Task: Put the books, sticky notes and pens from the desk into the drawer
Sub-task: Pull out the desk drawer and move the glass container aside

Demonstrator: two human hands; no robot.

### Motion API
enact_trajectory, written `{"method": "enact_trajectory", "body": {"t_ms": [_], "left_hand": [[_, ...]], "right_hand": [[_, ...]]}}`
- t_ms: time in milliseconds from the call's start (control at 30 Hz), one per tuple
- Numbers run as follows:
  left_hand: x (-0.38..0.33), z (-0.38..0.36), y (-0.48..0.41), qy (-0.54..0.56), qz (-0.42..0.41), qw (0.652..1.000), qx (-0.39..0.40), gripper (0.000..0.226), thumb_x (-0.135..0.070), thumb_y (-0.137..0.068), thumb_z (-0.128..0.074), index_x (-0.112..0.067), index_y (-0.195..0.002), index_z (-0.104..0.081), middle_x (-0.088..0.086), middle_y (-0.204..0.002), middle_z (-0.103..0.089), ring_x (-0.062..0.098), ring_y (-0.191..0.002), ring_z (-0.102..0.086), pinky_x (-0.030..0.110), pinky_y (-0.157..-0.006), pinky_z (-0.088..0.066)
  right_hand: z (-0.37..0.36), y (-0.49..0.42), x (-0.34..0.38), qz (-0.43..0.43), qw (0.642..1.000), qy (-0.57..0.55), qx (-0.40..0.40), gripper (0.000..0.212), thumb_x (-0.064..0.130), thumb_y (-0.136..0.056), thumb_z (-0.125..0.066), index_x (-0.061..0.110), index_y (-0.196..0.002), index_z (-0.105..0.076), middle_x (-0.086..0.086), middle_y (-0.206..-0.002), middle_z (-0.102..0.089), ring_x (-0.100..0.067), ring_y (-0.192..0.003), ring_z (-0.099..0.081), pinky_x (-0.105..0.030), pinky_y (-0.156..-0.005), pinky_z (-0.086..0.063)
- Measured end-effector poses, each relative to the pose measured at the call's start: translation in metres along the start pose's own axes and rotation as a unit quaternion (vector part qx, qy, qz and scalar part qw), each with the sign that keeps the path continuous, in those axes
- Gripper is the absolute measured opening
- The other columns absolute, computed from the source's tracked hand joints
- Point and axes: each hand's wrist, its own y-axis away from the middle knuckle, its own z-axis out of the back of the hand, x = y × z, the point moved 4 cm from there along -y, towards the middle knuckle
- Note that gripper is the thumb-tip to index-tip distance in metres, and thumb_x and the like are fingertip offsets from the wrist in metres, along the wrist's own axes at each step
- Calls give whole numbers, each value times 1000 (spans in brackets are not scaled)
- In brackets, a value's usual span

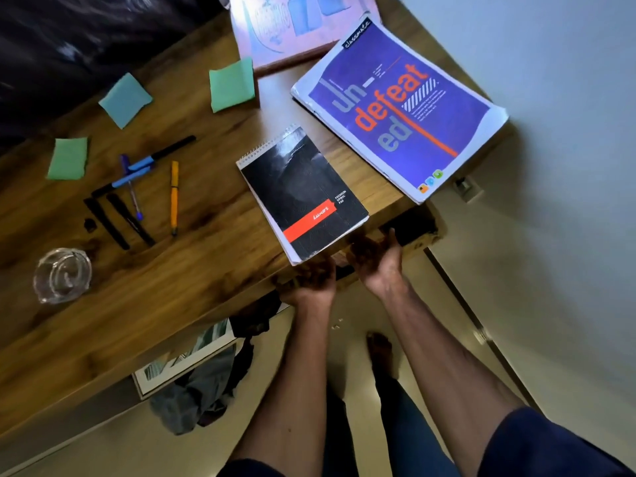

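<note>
Both palms face up at the near edge of the desk (206, 270). The left hand (308, 280) and right hand (378, 261) reach side by side beneath the overhang, fingertips lost in shadow, so I cannot tell whether they hook anything or simply extend. The step is probably opening the drawer (409, 232), whose dark gap shows beyond the right thumb. Pull evenly with both hands, far enough for the largest book. The black spiral pad (303, 194) overhangs the edge just above the hands, so avoid bumping it. Further out on the desk lie the purple Classmate notebook (399, 108), a pink book (296, 25), three sticky-note pads (232, 85) and the pens (175, 196), with a glass dish (62, 275) at far left.
</note>
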Motion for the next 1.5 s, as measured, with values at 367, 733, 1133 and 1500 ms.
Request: {"method": "enact_trajectory", "body": {"t_ms": [367, 733, 1133, 1500], "left_hand": [[2, -1, 12, -20, 6, 999, 28, 59, -60, -90, -44, -6, -104, -65, 19, -104, -65, 38, -128, -57, 59, -108, -43], [30, 61, 47, 31, 33, 999, -24, 64, -67, -89, -43, -11, -115, -59, 17, -109, -63, 35, -114, -61, 60, -106, -44], [26, 103, 126, -759, -265, 590, 68, 36, -45, -106, -37, -23, -104, -65, -2, -93, -67, 11, -82, -62, 31, -77, -50], [-35, 41, 128, -891, -397, 185, 119, 52, -57, -101, -33, -15, -120, -58, 13, -123, -65, 31, -110, -61, 45, -92, -49]], "right_hand": [[0, 2, -10, 4, 999, -14, -39, 64, 56, -97, -44, 7, -135, -59, -14, -131, -65, -29, -123, -61, -41, -107, -48], [58, 59, -5, -18, 997, -13, -69, 61, 52, -91, -59, 7, -132, -63, -18, -127, -68, -35, -120, -65, -47, -101, -53], [43, 161, 34, 364, 797, 394, -279, 15, 30, -98, -59, 16, -103, -61, -7, -103, -67, -16, -83, -63, -24, -63, -50], [-25, 146, -7, 386, 269, 882, 0, 55, 44, -99, -27, 13, -97, -72, -9, -100, -72, -25, -104, -62, -43, -114, -31]]}}
